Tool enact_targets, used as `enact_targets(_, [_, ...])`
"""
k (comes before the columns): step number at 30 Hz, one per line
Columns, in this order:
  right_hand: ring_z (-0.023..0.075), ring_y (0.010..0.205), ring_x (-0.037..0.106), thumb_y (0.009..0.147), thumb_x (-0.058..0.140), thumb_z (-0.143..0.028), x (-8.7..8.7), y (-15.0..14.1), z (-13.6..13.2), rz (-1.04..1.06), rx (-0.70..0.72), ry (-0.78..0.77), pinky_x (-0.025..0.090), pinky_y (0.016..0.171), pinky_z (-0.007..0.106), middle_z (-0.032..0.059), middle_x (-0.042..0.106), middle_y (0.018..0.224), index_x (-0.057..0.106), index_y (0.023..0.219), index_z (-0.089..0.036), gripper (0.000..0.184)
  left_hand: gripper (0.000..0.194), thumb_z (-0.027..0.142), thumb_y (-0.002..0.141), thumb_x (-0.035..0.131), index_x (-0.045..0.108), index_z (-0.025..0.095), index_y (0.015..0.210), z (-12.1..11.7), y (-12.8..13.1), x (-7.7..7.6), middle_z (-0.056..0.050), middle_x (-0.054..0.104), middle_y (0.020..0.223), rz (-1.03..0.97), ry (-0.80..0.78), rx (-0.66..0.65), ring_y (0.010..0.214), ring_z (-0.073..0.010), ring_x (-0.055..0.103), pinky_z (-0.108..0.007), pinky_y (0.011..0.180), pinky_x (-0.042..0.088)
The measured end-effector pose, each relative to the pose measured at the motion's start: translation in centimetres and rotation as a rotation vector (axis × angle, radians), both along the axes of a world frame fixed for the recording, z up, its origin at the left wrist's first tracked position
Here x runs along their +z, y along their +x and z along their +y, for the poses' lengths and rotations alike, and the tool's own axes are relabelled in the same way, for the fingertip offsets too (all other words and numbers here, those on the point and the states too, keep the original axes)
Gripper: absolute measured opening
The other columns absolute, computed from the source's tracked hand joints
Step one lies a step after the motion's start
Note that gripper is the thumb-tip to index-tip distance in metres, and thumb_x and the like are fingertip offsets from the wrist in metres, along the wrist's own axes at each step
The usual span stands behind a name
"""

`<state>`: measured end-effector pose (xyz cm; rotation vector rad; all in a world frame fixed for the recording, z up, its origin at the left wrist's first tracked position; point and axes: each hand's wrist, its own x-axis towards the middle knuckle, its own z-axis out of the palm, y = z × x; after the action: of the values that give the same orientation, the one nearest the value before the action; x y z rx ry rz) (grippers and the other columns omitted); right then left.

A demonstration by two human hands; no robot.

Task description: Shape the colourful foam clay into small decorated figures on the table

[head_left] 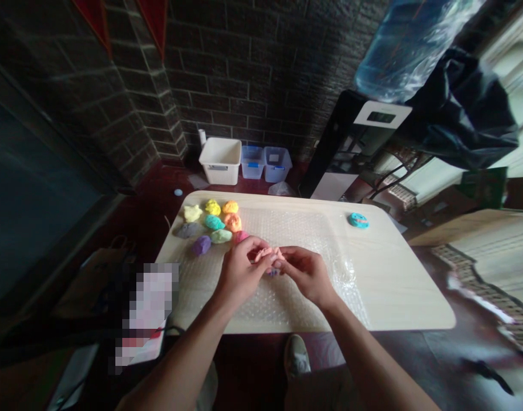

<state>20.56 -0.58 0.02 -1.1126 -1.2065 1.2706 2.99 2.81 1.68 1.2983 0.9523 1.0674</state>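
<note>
Between my two hands, above the bubble wrap [287,308], is a piece of pinkish-orange modelling clay [267,252]. The fingers of my left hand [244,268] are closed on its left part. From the other side, my right hand [306,271] pinches it between thumb and fingers. A small purple bit [273,273] shows just below my fingertips; whether it touches the clay I cannot tell. Close by my left hand lies a pink lump [240,236], partly hidden. Several other clay lumps sit at the left, among them a purple lump [202,245] and an orange lump [232,222].
A blue round piece with a pinkish stripe [359,220] lies on the right of the table [398,274]. Beyond the far edge stand a white basket [221,157], blue clear bins [277,165] and a water dispenser [351,142]. Pixelated packaging [152,302] is at the left.
</note>
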Motion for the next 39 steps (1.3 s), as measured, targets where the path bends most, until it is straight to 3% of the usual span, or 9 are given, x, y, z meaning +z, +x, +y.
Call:
enact_targets(5, [0.0177, 0.075, 0.072, 0.09, 0.079, -0.042, 0.6, 0.5, 0.4, 0.119, 0.072, -0.063, 0.057, 0.071, 0.031, 0.0073, 0.08, 0.087, 0.081, 0.099, -0.017, 0.027, 0.031, 0.031, 0.074, 0.088, 0.07, 0.013, 0.091, 0.3, -0.2, 0.6, -0.005, 0.073, 0.08, -0.302, -0.285, -0.108, 0.063, -0.0136, 0.065, -0.025, 0.062, 0.054])
enact_targets(9, [0.0171, 0.071, 0.07, 0.091, 0.077, -0.045, 0.4, 0.6, 0.5, 0.209, 0.101, -0.107, 0.054, 0.066, 0.029, 0.0073, 0.078, 0.082, 0.081, 0.092, -0.016, 0.029, 0.031, 0.026, 0.072, 0.091, 0.072, 0.012, 0.093, 0.3, -0.5, 0.9, -0.008, 0.076, 0.09, -0.378, -0.406, -0.148, 0.072, -0.0154, 0.07, -0.027, 0.068, 0.058])
enact_targets(15, [0.015, 0.062, 0.065, 0.086, 0.081, -0.047, 0.1, 0.6, 0.6, 0.254, -0.006, -0.115, 0.051, 0.059, 0.027, 0.0044, 0.074, 0.074, 0.078, 0.081, -0.017, 0.03, 0.028, 0.018, 0.076, 0.088, 0.077, 0.012, 0.101, 0.3, -0.4, 0.8, -0.013, 0.078, 0.107, -0.409, -0.503, -0.127, 0.087, -0.019, 0.074, -0.029, 0.078, 0.061])
enact_targets(24, [0.0136, 0.057, 0.063, 0.081, 0.084, -0.046, 0.7, 0.6, 0.3, 0.374, 0.003, -0.181, 0.051, 0.056, 0.025, 0.0017, 0.07, 0.072, 0.072, 0.083, -0.018, 0.03, 0.031, 0.02, 0.073, 0.091, 0.08, 0.013, 0.1, -0.1, -0.4, 1.5, -0.01, 0.078, 0.101, -0.441, -0.513, -0.206, 0.08, -0.0168, 0.073, -0.028, 0.077, 0.061])
enact_targets(28, [0.0157, 0.062, 0.065, 0.087, 0.077, -0.05, 0.5, 0.8, 0.3, 0.331, -0.014, -0.169, 0.051, 0.058, 0.027, 0.004, 0.071, 0.075, 0.075, 0.087, -0.017, 0.033, 0.033, 0.025, 0.075, 0.088, 0.077, 0.013, 0.104, -0.1, -0.1, 1.2, -0.013, 0.076, 0.109, -0.399, -0.443, -0.166, 0.091, -0.0209, 0.073, -0.032, 0.081, 0.06])
enact_targets(31, [0.0173, 0.064, 0.067, 0.092, 0.07, -0.053, 0.1, 1.3, 0.7, 0.228, -0.155, -0.112, 0.05, 0.057, 0.028, 0.0049, 0.073, 0.08, 0.075, 0.097, -0.018, 0.035, 0.033, 0.034, 0.081, 0.081, 0.074, 0.013, 0.105, 0.5, -0.5, 0.8, -0.012, 0.076, 0.108, -0.246, -0.252, 0.088, 0.088, -0.0218, 0.072, -0.031, 0.073, 0.06])
enact_targets(33, [0.0171, 0.062, 0.066, 0.093, 0.068, -0.052, -0.3, 1.9, 1.0, 0.082, -0.313, -0.029, 0.05, 0.056, 0.028, 0.0049, 0.073, 0.078, 0.074, 0.095, -0.018, 0.034, 0.026, 0.034, 0.085, 0.073, 0.073, 0.015, 0.101, 0.9, -1.1, 0.6, -0.009, 0.077, 0.099, -0.052, -0.091, 0.261, 0.081, -0.0209, 0.07, -0.028, 0.064, 0.056])
enact_targets(35, [0.0188, 0.066, 0.067, 0.093, 0.067, -0.051, -0.9, 2.7, 1.4, -0.106, -0.431, 0.042, 0.051, 0.059, 0.03, 0.0062, 0.073, 0.076, 0.074, 0.092, -0.018, 0.034, 0.017, 0.03, 0.086, 0.066, 0.072, 0.017, 0.095, 1.2, -1.9, 0.4, -0.006, 0.076, 0.087, 0.129, 0.024, 0.325, 0.076, -0.0199, 0.069, -0.026, 0.06, 0.051])
enact_targets(39, [0.0234, 0.08, 0.072, 0.092, 0.066, -0.047, -2.2, 4.2, 1.8, -0.444, -0.456, 0.072, 0.055, 0.067, 0.034, 0.011, 0.078, 0.092, 0.076, 0.1, -0.017, 0.033, 0.016, 0.027, 0.084, 0.065, 0.066, 0.021, 0.099, 1.4, -2.7, 0.2, -0.002, 0.071, 0.079, 0.311, 0.096, 0.372, 0.069, -0.0194, 0.066, -0.027, 0.061, 0.047])
